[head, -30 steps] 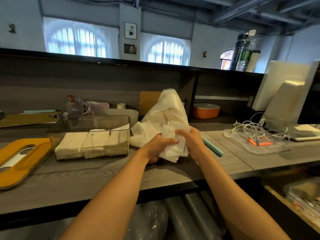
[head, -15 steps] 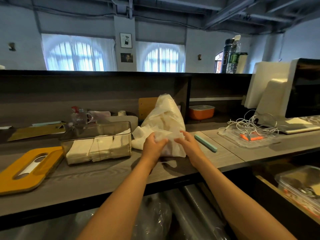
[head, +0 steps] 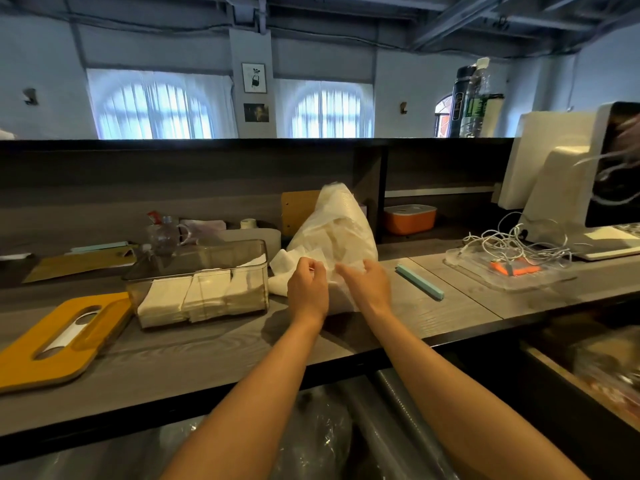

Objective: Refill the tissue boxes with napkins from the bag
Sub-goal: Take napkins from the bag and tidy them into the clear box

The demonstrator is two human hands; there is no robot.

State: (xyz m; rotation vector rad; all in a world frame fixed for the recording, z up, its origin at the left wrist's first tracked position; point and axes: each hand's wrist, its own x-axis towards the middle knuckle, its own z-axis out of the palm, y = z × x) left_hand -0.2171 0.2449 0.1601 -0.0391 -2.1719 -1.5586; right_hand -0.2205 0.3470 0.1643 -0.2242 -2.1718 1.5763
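A clear plastic bag [head: 337, 223] of white napkins stands on the grey wooden counter [head: 207, 351]. Both my hands are at its near side. My left hand [head: 307, 289] is curled, pinching the bag's plastic. My right hand [head: 367, 284] grips the bag's lower front with bent fingers. Loose napkins [head: 281, 277] spill out to the left of the bag. A clear tissue box [head: 201, 282] without its lid sits left of the bag, with napkin stacks covering its bottom. Its yellow lid [head: 59, 337] lies flat at the far left.
A light blue clip stick [head: 419, 282] lies right of the bag. Further right a clear tray [head: 502, 268] holds tangled white cables beside a white monitor [head: 568, 188]. An orange container [head: 409, 219] sits in the shelf behind. Bottles and a tape roll stand behind the box.
A second ago my hands held a bunch of napkins in front of the bag. Now the napkins are out of my hands and both hands hold the bag itself. The camera tilted upward.
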